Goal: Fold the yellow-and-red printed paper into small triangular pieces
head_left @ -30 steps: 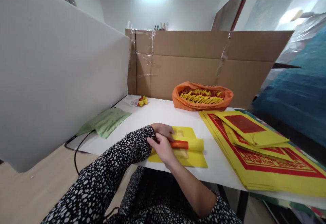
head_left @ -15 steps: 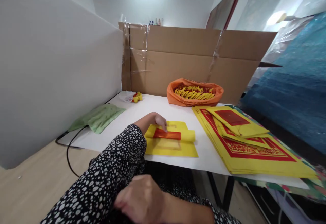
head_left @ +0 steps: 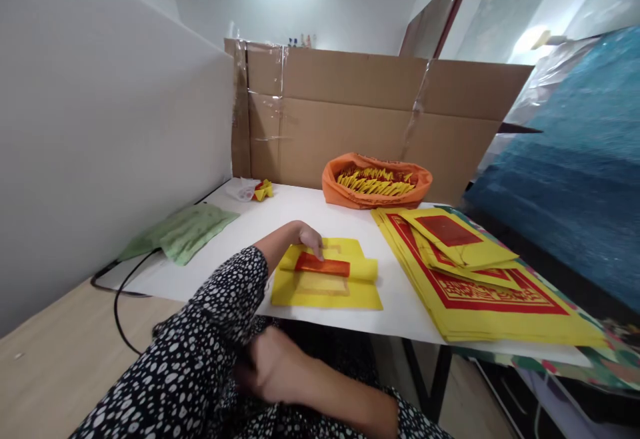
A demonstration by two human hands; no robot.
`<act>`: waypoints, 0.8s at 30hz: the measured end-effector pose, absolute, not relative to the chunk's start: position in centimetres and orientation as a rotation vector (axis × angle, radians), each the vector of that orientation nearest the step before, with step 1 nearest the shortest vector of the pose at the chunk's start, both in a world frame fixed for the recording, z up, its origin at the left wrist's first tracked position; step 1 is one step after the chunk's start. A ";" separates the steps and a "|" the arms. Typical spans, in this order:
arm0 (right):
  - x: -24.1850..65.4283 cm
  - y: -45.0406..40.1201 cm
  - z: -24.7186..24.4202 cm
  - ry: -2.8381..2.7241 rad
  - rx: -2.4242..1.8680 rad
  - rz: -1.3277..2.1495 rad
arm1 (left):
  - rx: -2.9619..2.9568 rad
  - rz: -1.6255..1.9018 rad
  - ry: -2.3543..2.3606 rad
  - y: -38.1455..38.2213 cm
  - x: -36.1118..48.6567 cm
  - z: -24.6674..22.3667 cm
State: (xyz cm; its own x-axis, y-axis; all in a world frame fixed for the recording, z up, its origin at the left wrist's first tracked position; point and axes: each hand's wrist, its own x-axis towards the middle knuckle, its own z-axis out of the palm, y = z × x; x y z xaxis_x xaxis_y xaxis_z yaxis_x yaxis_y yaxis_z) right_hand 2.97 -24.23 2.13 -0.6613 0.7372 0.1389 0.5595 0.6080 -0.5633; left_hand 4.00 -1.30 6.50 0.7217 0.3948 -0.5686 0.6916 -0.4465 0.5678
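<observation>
Pressing flat fingers of left hand [head_left: 309, 236] on folded sheet [head_left: 325, 279], right hand [head_left: 273, 366] blurred, fingers unclear; far orange bag [head_left: 375, 192] holds folded papers [head_left: 375, 181].

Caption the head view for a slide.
Left hand presses a partly folded yellow paper; right hand below the table.

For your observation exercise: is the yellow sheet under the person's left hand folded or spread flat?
Partly folded. The yellow sheet has its far edge turned over, showing a red band, under the left hand.
</observation>
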 end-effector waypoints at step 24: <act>23.9 -11.1 0.6 -1.500 -1.643 0.622 | 2.414 -0.050 0.946 -2.1 -2.1 6.7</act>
